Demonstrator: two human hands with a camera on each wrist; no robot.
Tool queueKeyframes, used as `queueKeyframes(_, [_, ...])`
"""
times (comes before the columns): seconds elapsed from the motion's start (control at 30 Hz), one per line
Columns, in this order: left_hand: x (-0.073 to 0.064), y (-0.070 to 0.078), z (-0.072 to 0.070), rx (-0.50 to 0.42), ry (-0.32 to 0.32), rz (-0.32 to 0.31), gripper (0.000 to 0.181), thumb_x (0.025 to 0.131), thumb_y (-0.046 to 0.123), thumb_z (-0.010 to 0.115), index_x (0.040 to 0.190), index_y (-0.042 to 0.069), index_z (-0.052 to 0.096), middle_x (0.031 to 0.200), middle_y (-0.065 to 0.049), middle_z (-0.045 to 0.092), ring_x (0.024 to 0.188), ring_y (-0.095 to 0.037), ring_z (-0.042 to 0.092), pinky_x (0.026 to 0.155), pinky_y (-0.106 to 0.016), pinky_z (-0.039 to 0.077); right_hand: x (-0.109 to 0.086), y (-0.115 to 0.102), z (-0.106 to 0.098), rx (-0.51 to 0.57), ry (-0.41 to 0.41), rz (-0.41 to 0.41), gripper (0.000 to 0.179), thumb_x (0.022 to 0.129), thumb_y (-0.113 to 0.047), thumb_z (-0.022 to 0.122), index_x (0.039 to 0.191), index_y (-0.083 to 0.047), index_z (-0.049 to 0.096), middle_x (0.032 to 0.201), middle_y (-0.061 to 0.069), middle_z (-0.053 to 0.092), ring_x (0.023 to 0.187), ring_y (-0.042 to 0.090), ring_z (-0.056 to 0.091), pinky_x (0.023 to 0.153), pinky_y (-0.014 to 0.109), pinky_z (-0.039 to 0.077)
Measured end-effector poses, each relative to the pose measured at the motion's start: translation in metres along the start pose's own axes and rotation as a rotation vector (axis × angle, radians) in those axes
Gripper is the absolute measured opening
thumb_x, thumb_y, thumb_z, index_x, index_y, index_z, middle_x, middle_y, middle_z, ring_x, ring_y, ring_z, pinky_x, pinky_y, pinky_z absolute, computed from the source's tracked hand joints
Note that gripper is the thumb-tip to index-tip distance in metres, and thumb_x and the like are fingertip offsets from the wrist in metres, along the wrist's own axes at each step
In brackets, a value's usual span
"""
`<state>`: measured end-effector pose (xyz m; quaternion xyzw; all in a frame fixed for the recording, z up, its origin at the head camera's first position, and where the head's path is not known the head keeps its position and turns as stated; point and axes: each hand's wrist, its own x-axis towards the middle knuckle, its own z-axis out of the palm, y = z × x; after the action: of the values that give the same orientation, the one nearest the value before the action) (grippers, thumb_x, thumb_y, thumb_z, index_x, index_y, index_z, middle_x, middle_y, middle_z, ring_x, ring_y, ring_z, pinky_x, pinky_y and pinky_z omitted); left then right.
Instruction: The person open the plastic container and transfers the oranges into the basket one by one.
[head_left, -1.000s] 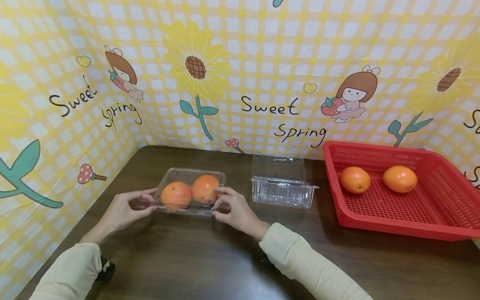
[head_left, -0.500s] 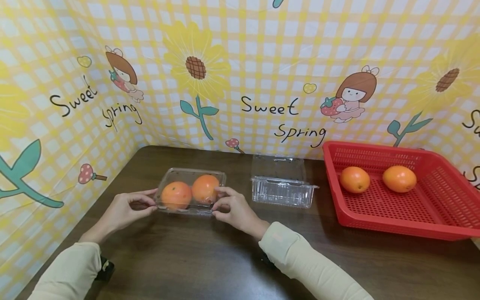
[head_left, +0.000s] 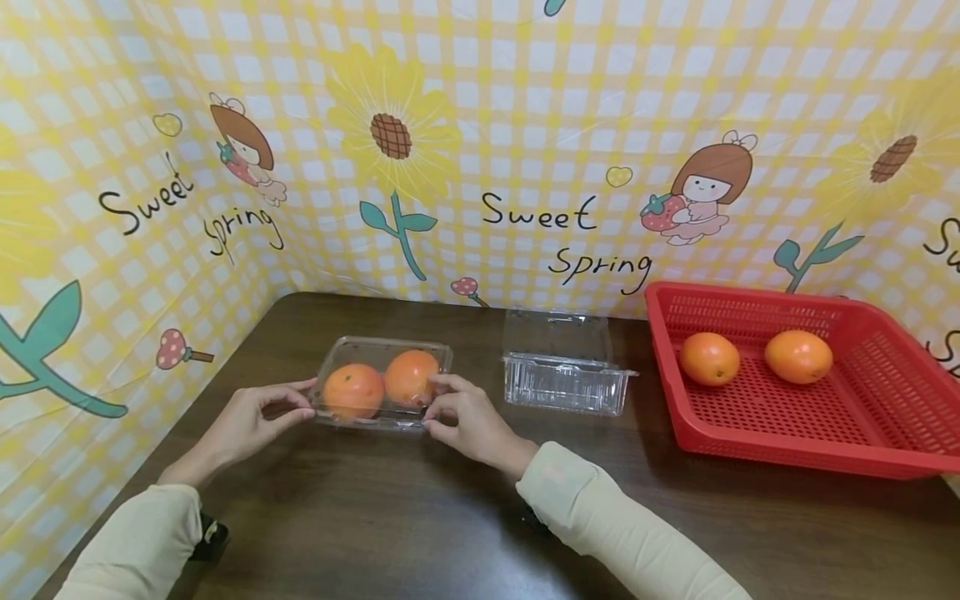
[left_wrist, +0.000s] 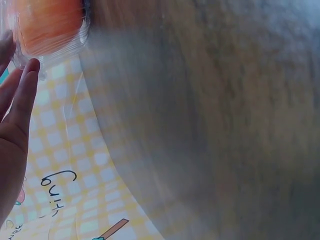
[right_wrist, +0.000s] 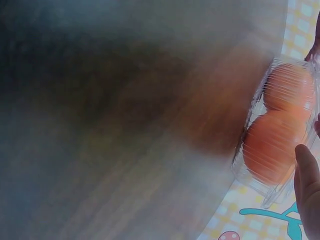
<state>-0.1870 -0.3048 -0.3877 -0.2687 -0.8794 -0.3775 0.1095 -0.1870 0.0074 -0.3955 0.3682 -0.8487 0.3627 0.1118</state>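
A clear plastic clamshell box (head_left: 386, 421) holds two oranges, a left one (head_left: 352, 390) and a right one (head_left: 412, 377); its lid lies down over them. My left hand (head_left: 251, 421) pinches the box's left side, thumb at the front corner. On the opposite side, my right hand (head_left: 472, 421) grips the right front corner between thumb and fingers. The right wrist view shows the ribbed box wall (right_wrist: 255, 110) with both oranges behind it and my right thumb (right_wrist: 307, 165) at the rim. Only part of the box (left_wrist: 55, 47) appears in the left wrist view.
A second clear clamshell box (head_left: 565, 387) stands with its lid raised, right of my hands. Farther right, a red plastic basket (head_left: 817, 454) holds two more oranges, one left (head_left: 710, 360) and one right (head_left: 799, 357). Patterned cloth (head_left: 480, 150) rises behind the dark wooden table (head_left: 360, 517).
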Motion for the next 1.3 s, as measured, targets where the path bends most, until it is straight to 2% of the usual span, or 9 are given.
queueKeyframes(0.2, [0.0013,0.0023,0.0012,0.000,0.000,0.038,0.012,0.075,-0.003,0.065,0.077,0.009,0.065,0.109,-0.024,0.057,0.091,0.002,0.055,0.071,-0.010,0.046,0.0011,-0.0019,-0.0028,-0.026,-0.002,0.002,0.007,0.076,-0.007,0.067,0.070,-0.009,0.065,0.122,0.015,0.049,0.102,0.022,0.053,0.082,0.022,0.046])
queueKeyframes(0.47, [0.0019,0.0005,0.0022,0.036,0.003,0.013,0.011,0.078,-0.001,0.063,0.077,0.010,0.063,0.108,-0.020,0.059,0.094,0.002,0.053,0.068,-0.010,0.047,0.0016,-0.0011,-0.0028,-0.010,-0.013,0.030,0.006,0.078,-0.010,0.066,0.072,-0.010,0.065,0.125,0.014,0.048,0.105,0.022,0.052,0.083,0.025,0.046])
queueKeyframes(0.67, [0.0022,0.0004,0.0031,0.062,0.024,0.048,0.014,0.077,-0.003,0.063,0.077,0.010,0.062,0.105,-0.020,0.060,0.094,0.002,0.053,0.067,-0.010,0.047,0.0014,0.0002,-0.0026,-0.005,-0.007,0.028,0.007,0.079,-0.010,0.065,0.073,-0.010,0.064,0.126,0.014,0.047,0.108,0.024,0.051,0.088,0.032,0.043])
queueKeyframes(0.87, [0.0010,0.0029,0.0033,0.147,0.052,0.071,0.012,0.079,0.001,0.063,0.077,0.012,0.060,0.079,-0.005,0.066,0.066,-0.005,0.056,0.052,-0.013,0.042,0.0015,0.0009,-0.0012,-0.004,0.002,0.024,0.006,0.080,-0.011,0.064,0.074,-0.010,0.064,0.126,0.014,0.048,0.112,0.026,0.048,0.091,0.037,0.041])
queueKeyframes(0.97, [0.0007,0.0026,0.0035,0.146,0.060,0.081,0.010,0.080,0.001,0.062,0.077,0.011,0.059,0.076,-0.004,0.065,0.061,-0.004,0.053,0.049,-0.013,0.040,0.0016,0.0009,-0.0006,-0.013,0.006,0.025,0.006,0.080,-0.010,0.064,0.074,-0.011,0.063,0.126,0.014,0.048,0.112,0.026,0.047,0.091,0.038,0.041])
queueKeyframes(1.07, [0.0011,0.0015,0.0035,0.143,0.070,0.092,0.010,0.080,0.001,0.062,0.077,0.011,0.059,0.070,-0.005,0.063,0.052,0.001,0.044,0.045,-0.013,0.036,0.0021,0.0005,-0.0005,-0.026,0.015,0.018,0.006,0.080,-0.011,0.064,0.074,-0.011,0.062,0.125,0.014,0.049,0.114,0.024,0.046,0.092,0.038,0.040])
queueKeyframes(1.13, [0.0014,0.0008,0.0036,0.144,0.076,0.101,0.011,0.080,0.000,0.061,0.078,0.011,0.058,0.069,-0.005,0.062,0.049,0.000,0.039,0.043,-0.015,0.033,0.0025,0.0004,-0.0007,-0.032,0.017,0.014,0.006,0.080,-0.010,0.064,0.074,-0.011,0.061,0.125,0.013,0.049,0.115,0.023,0.045,0.092,0.038,0.039])
queueKeyframes(1.3, [0.0016,0.0013,0.0041,0.160,0.090,0.123,0.016,0.078,-0.004,0.062,0.077,0.011,0.057,0.086,-0.015,0.066,0.054,-0.004,0.048,0.044,-0.016,0.034,0.0030,0.0002,-0.0011,-0.059,0.006,0.011,0.006,0.081,-0.011,0.062,0.076,-0.012,0.060,0.125,0.013,0.049,0.118,0.022,0.043,0.090,0.040,0.041])
